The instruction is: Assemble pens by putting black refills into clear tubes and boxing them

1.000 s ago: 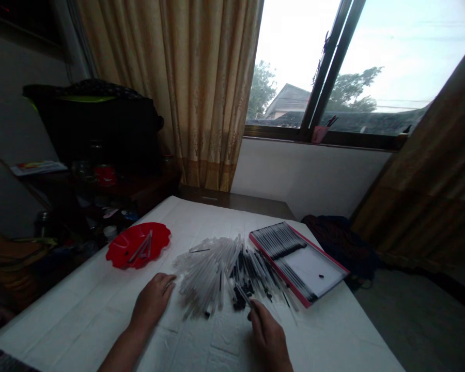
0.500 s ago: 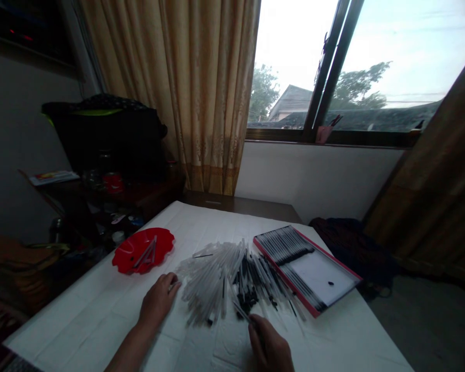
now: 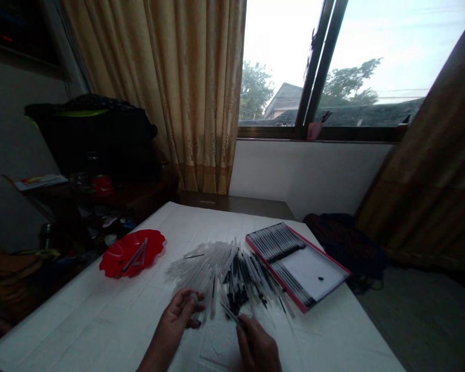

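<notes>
My left hand (image 3: pixel 180 311) hovers at the near left edge of a pile of clear plastic pen tubes (image 3: pixel 205 266). Its fingers curl toward the thumb, and a small pale bit shows there that I cannot make out. Just by these fingertips is a small black cap (image 3: pixel 196 324). My right hand (image 3: pixel 259 343) is closed on a slim, grey, pen-like stick (image 3: pixel 231 313), whose tip points up and left at the pile. Dark-ended pens (image 3: pixel 251 276) lie in a loose heap beside the clear tubes.
At the right, a red-edged box (image 3: pixel 302 272) holds rows of pens with black ends and a loose black piece. A red scalloped dish (image 3: pixel 112 253) with a few clear tubes stands at the left. All lie on a white-covered table (image 3: pixel 81 320).
My left hand has moved right, toward the pile and the black cap. My right hand keeps its grip on the stick. The whole view has shifted slightly.
</notes>
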Available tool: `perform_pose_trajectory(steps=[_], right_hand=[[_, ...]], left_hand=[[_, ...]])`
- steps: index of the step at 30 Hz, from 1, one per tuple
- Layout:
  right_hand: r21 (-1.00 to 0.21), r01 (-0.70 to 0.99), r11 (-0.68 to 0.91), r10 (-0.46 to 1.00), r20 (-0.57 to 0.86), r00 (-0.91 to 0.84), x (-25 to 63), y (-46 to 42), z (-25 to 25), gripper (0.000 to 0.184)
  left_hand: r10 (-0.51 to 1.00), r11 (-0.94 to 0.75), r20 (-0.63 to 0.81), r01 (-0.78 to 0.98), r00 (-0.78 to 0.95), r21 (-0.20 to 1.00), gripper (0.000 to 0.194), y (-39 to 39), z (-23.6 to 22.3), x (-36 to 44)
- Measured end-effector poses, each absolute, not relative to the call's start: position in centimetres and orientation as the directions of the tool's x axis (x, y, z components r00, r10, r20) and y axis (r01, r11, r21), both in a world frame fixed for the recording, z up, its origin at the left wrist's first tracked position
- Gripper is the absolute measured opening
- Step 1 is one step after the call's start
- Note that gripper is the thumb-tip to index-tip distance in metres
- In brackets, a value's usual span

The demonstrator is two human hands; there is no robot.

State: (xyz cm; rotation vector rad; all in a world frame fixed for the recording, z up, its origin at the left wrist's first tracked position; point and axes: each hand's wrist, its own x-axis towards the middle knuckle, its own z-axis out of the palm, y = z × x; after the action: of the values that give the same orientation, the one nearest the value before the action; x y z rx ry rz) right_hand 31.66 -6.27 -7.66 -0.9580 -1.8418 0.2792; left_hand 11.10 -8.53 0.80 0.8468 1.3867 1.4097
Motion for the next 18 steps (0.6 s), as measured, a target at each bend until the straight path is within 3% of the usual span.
perform_pose_trajectory(steps=[6,12,18], right_hand=[[-0.594,0.458,0.661,0.732,0.645,-0.220,31.4,-6.7,-7.0,0.021],[-0.577,0.432,0.693,0.710,0.651,-0.269,31.6,-7.1,-6.1,0.020],[-0.622,0.451,0.640,0.761,0.595,-0.258,31.5,-7.3,-5.5,0.020]], left_hand=[[0.936,0.134,-0.204,-0.246,-0.287,0.960,0.068,-8.2,0.3,12.2],[0.903,0.176,-0.318,-0.425,-0.289,0.888,0.058,-7.9,-0.1,14.5],[0.899,0.200,-0.342,-0.439,-0.273,0.876,0.053,-7.7,-0.2,15.5]])
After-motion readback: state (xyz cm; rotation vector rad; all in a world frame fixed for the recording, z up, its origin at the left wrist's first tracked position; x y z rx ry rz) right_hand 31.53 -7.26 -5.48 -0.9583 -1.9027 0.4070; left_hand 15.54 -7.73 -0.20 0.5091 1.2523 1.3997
